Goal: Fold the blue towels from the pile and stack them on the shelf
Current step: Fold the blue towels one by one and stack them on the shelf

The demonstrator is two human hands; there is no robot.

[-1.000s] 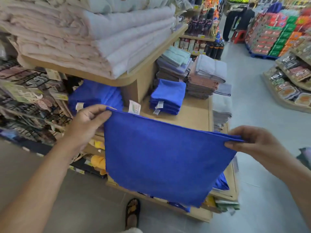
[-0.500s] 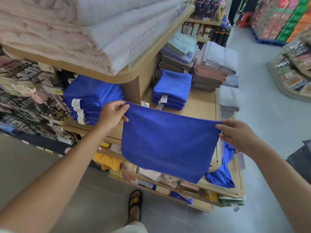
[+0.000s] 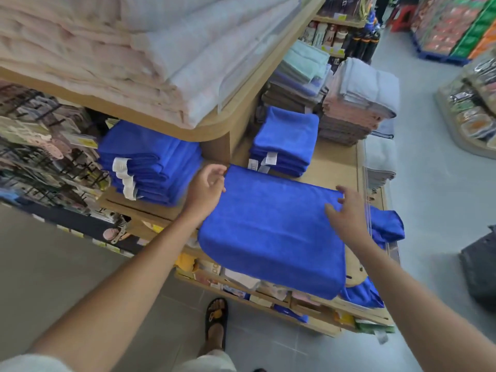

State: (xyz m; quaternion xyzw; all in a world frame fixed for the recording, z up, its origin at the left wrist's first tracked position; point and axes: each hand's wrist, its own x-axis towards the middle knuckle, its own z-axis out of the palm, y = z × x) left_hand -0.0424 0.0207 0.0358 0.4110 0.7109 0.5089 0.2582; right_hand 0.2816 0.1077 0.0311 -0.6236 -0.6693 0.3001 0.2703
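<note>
Blue towel (image 3: 271, 232) lies spread on the wooden shelf (image 3: 332, 165), long axis roughly nine to three. Left hand (image 3: 206, 189) sits at its ten-o'clock corner, grip unclear; right hand (image 3: 346, 210), well apart, rests spread-fingered on the two-o'clock corner.

loose blue towels (image 3: 386, 226): mostly hidden under spread towel (image 3: 271, 232) | white tags (image 3: 270, 158): print unreadable

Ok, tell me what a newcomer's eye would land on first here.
The bright blue towel spread over the front of the wooden shelf grabs the eye first. Behind it sits a folded blue stack. A second blue stack lies left, under the upper shelf piled with pale bedding.
</note>
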